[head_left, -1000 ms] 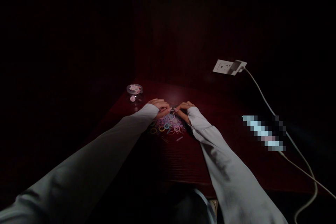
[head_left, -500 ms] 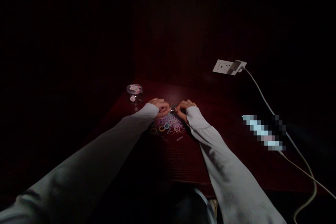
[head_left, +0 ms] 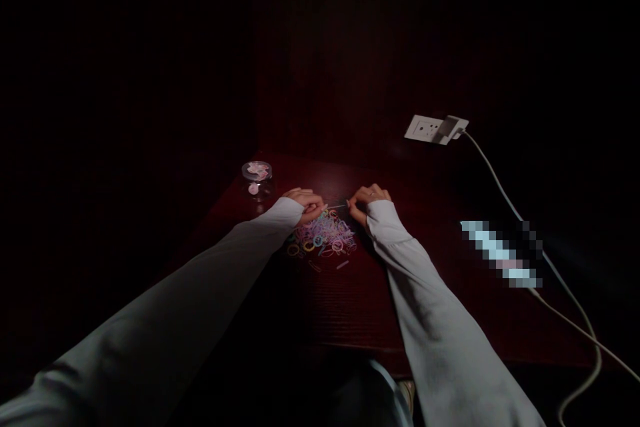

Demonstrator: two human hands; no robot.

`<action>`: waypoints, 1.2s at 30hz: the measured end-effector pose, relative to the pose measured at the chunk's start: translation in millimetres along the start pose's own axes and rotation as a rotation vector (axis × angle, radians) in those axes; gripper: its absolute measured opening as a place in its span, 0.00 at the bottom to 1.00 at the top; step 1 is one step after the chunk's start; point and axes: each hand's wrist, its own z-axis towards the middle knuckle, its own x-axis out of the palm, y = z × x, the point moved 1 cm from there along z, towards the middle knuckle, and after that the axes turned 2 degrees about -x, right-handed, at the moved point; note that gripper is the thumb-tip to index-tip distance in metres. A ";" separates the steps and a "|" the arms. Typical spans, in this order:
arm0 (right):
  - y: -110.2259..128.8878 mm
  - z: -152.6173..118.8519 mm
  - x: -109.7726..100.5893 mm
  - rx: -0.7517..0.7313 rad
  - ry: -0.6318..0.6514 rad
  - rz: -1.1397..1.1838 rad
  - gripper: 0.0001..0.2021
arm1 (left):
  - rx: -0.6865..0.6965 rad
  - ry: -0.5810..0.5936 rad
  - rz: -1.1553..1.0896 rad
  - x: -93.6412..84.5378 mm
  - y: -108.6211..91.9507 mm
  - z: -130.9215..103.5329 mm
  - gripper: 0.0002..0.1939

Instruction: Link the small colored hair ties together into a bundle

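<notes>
A thin pale hair elastic (head_left: 337, 206) is stretched almost level between my two hands. Its left end is pinched by the closed fingers of my left hand (head_left: 307, 203). The other end sits in the pinch of my right hand (head_left: 367, 199), which has a ring on one finger. Right below them on the table lies a loose pile of small hair elastics (head_left: 327, 232), mostly pink and purple, with some yellow and blue loops at its near edge. A few strands lie apart in front of it.
A clear round jar (head_left: 257, 180) with pink-and-white pieces on its lid stands at the back left of the dark red table (head_left: 345, 307). To the right lies a blurred-out phone-like object (head_left: 500, 253) on a cable. A charger (head_left: 453, 127) is plugged into the wall socket (head_left: 421, 127).
My right hand has moved to the right, away from my left hand. The elastic between them is pulled longer, and more of the pile shows. My left hand has barely moved.
</notes>
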 end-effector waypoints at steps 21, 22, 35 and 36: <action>-40.2 -16.5 -19.3 0.157 0.100 -0.352 0.15 | -0.062 -0.168 -0.010 -12.5 -4.9 -6.9 0.20; -39.1 -16.4 -19.5 0.149 0.099 -0.352 0.15 | -0.063 -0.175 -0.008 -12.5 -3.9 -6.8 0.20; -35.6 -5.9 -26.0 0.371 -0.187 -0.327 0.22 | -0.096 -0.184 -0.014 -14.9 -2.6 -6.7 0.23; -34.5 -6.2 -27.5 0.376 -0.165 -0.326 0.22 | -0.094 -0.185 -0.010 -14.7 -2.5 -6.6 0.23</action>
